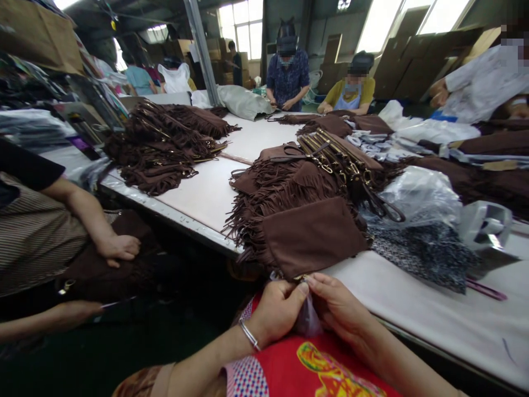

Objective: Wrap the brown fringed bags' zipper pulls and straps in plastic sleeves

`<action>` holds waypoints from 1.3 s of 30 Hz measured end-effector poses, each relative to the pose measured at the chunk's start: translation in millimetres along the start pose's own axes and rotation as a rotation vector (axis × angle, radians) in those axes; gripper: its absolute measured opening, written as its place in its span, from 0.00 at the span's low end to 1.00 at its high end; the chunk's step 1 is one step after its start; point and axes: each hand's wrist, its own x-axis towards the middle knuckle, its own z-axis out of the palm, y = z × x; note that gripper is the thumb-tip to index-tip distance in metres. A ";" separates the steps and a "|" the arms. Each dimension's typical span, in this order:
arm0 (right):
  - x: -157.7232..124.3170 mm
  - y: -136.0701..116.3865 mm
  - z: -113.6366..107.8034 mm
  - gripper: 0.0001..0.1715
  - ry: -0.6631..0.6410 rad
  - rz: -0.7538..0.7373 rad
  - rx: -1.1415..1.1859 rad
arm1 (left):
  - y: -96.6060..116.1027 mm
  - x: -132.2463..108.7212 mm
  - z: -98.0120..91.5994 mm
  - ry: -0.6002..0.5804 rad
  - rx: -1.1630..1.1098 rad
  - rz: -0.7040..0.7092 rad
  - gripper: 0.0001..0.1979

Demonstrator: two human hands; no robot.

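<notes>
Both my hands meet at the near edge of the table, just under a brown suede fringed bag [313, 236]. My left hand [278, 311], with a silver bangle at the wrist, is closed in a pinch on a small clear plastic piece [308, 318]. My right hand [339, 310] is closed on the same plastic from the other side, thumb touching the left thumb. The bag's zipper end [301, 277] hangs just above my fingertips. Behind it lies a heap of brown fringed bags with gold chain straps [326, 165].
A second pile of fringed bags [161, 143] lies on the white table [206, 193] at left. Clear plastic bags [417, 198] and a patterned cloth [421, 253] lie at right. A seated person's hand [119, 247] rests on brown material at left. Other workers stand at the far end.
</notes>
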 end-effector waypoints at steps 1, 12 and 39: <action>-0.4 -1.4 -0.9 0.15 -0.001 -0.011 -0.006 | 2.3 0.0 -3.5 0.037 0.006 0.032 0.22; -0.7 -5.2 -13.8 0.13 -0.078 0.051 -0.070 | 11.5 5.4 -12.0 0.077 -0.040 -0.065 0.10; 6.3 -6.3 -10.6 0.17 0.155 -0.117 -0.735 | -6.2 -1.0 4.8 0.259 -0.050 -0.027 0.13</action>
